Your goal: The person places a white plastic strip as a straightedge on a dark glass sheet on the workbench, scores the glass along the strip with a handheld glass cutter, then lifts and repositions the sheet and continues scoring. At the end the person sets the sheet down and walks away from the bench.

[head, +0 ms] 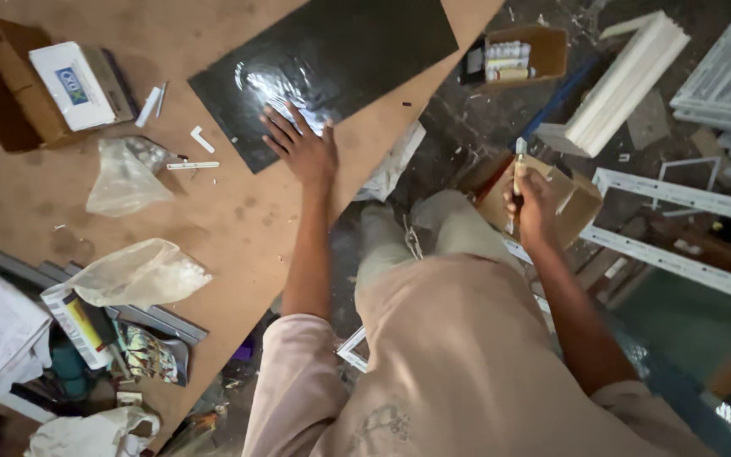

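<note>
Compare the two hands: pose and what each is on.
The left hand lies flat, fingers spread, on the dark sheet on the brown table; the right hand is closed around a wooden-handled tool, off the table, above a cardboard box. Both are bare.

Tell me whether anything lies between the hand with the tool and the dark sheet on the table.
Nothing visible blocks it. The right hand holds a small tool beside the table edge; the dark sheet lies flat under the left hand, with only open space between.
</note>
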